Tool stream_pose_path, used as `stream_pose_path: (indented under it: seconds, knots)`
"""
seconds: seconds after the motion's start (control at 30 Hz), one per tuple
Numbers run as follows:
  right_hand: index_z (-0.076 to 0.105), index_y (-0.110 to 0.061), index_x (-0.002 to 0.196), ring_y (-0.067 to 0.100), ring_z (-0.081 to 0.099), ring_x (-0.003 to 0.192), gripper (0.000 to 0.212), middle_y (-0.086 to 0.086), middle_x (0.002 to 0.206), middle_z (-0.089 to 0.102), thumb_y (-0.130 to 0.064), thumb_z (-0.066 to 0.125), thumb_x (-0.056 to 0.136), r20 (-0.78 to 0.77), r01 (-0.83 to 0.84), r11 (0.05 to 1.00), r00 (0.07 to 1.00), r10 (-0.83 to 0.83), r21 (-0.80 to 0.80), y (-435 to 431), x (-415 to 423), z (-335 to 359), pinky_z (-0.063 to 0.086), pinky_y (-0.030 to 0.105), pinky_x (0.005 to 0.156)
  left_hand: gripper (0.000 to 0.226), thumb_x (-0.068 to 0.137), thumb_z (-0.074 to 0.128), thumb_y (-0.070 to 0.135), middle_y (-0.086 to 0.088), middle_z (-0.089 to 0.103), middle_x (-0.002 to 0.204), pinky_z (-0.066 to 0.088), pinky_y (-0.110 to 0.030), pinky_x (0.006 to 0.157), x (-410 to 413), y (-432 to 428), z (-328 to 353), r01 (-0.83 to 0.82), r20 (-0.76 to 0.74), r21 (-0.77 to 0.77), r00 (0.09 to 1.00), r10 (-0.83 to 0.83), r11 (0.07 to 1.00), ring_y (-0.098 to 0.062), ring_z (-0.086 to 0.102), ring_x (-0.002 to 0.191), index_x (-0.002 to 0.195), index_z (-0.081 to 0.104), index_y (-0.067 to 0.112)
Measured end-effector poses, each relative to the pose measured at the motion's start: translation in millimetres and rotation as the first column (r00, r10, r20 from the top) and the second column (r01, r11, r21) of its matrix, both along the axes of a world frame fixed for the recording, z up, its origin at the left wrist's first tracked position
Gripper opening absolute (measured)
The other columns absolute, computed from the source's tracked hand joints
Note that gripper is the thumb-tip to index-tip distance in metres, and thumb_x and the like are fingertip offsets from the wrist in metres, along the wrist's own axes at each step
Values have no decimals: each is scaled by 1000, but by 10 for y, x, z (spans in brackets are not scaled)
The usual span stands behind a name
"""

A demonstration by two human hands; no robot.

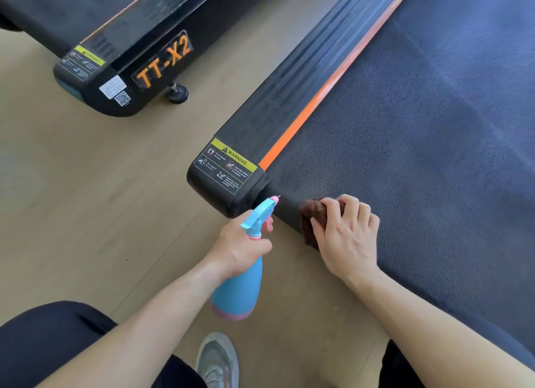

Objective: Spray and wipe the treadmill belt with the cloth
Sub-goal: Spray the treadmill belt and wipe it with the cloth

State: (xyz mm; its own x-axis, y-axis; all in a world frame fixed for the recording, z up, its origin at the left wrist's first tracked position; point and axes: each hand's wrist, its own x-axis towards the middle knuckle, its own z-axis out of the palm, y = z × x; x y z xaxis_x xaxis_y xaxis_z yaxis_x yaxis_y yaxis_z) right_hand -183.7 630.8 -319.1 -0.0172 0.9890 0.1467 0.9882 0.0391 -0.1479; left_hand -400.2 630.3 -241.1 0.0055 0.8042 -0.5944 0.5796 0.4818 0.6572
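The dark textured treadmill belt point(405, 144) fills the right side of the view, running away from me. My right hand point(347, 237) presses a brown cloth point(311, 214) onto the belt's rear edge near its left corner. My left hand point(243, 248) grips a blue spray bottle point(240, 286) with a pink base and pink trigger. Its nozzle points at the belt corner, just left of the cloth. Most of the cloth is hidden under my fingers.
An orange stripe point(318, 98) and a black ribbed side rail point(278, 98) with a yellow warning label border the belt's left. A second treadmill marked TT-X2 point(130, 69) stands at the upper left. Beige floor lies between. My grey shoe point(217, 361) and dark trousers are below.
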Motion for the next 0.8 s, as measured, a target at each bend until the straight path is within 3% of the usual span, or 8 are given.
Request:
stream_pose_path:
  seconds: [0.13,0.2,0.37,0.43,0.53,0.6,0.7,0.8]
  knots:
    - [57,-19,121,35,46,104,40,11,124,50,-47,62,93,-21,49,999,999,-49,17,-63,27,-12,40,50,85,25,64,58,26,12,65,81,54,-35,80,72,36,27,71,-16,-28,997,-72,997,-15,58,79,87,66,30]
    - [57,-19,121,35,46,105,40,10,124,48,-47,62,92,-32,87,996,996,-86,15,-68,40,-24,40,51,86,20,66,58,25,14,62,75,50,-30,73,83,63,36,67,-20,-24,997,-68,997,-12,55,73,84,65,31]
    - [55,-18,122,37,45,109,42,13,126,48,-48,62,93,-74,109,994,992,-107,22,195,53,-10,39,52,88,38,76,64,13,21,67,83,42,-13,63,31,138,73,62,-29,35,998,-61,997,1,51,64,108,70,34]
    - [54,-19,122,37,44,110,41,13,127,47,-50,56,95,-61,79,997,995,-78,17,490,92,6,38,52,90,36,79,66,9,26,64,75,40,-10,61,-13,197,99,-16,-23,60,1000,18,998,0,53,67,104,71,34]
    - [52,-18,120,38,43,113,41,14,128,46,-53,48,98,-57,74,997,996,-75,-21,1122,117,35,37,51,94,35,76,69,9,26,70,90,44,-10,68,-74,290,149,-117,-11,116,993,119,986,-7,60,78,99,73,34]
    - [50,-16,119,38,42,115,43,15,129,45,-54,43,99,-51,118,990,991,-122,-80,1485,58,65,35,52,96,29,80,70,4,33,64,71,39,-4,56,-106,363,188,-158,-14,135,987,161,978,4,58,68,87,70,31]
    - [50,-15,117,37,43,112,41,15,127,46,-51,43,99,-9,100,993,995,-101,-58,1425,-95,61,35,52,93,27,81,71,3,14,59,60,42,-20,57,-137,440,202,-227,6,122,974,228,966,-5,53,63,74,60,27]
    - [57,-18,113,36,46,105,35,12,122,50,-48,51,96,14,-139,990,990,139,17,802,-217,38,37,49,86,27,76,71,8,7,64,72,45,-30,68,-120,532,237,-256,29,101,967,255,961,-18,57,72,91,73,30]
